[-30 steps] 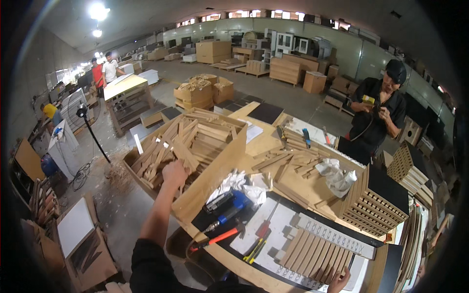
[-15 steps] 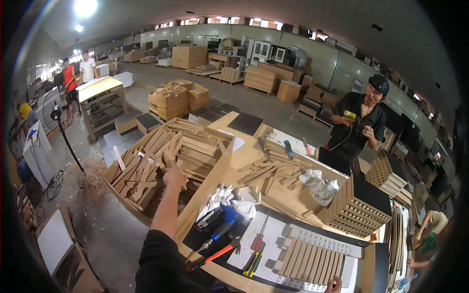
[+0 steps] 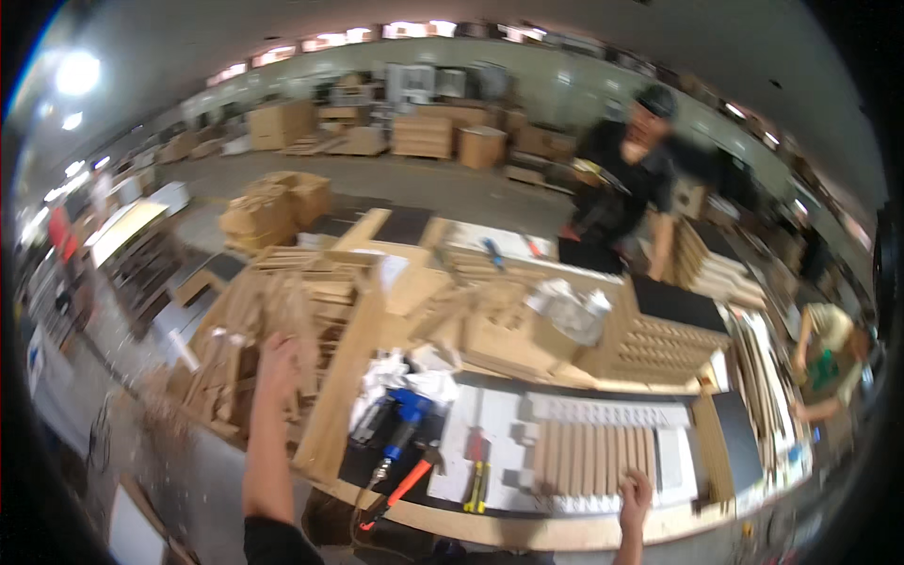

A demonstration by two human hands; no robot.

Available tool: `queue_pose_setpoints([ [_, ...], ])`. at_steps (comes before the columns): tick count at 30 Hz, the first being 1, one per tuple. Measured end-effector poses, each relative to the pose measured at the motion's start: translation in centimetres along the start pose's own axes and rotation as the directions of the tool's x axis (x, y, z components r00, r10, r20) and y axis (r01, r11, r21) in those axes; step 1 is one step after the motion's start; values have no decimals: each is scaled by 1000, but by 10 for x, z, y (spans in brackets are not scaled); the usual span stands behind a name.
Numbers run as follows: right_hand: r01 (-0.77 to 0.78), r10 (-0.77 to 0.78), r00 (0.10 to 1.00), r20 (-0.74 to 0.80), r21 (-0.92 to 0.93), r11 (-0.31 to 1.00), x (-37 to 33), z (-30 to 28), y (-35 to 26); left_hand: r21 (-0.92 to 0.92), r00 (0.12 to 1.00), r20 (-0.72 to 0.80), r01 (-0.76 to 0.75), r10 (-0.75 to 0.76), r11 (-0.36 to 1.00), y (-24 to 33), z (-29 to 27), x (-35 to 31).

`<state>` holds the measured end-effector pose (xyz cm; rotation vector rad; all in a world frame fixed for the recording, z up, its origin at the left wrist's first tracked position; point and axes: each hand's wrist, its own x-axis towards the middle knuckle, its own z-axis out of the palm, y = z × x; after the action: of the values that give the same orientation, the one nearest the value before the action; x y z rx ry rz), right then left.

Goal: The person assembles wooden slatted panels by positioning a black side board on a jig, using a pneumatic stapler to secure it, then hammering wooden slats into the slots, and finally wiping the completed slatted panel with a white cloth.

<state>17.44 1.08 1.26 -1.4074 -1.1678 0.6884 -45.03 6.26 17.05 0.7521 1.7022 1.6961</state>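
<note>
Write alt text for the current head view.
A person's left hand is over an open box of loose wood strips, their right hand at the right end of a row of strips on a workbench. A blue tool and an orange-handled hammer lie between; someone in black stands beyond.

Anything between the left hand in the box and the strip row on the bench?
Yes: the box's right wall stands between the left hand and the row of wooden strips. Past it, the blue-and-black nail gun and red-handled screwdriver lie along the way.
</note>
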Motion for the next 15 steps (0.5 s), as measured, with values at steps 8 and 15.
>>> queue_pose_setpoints([
  [8, 343, -379, 702, 603, 181, 922, -36, 131, -118, -53, 974, -12, -226, 226, 973, -18, -47, 36],
  [15, 201, -222, 756, 616, 104, 974, -56, 104, -90, 297, 910, -67, -374, 409, 879, 30, -23, -31],
])
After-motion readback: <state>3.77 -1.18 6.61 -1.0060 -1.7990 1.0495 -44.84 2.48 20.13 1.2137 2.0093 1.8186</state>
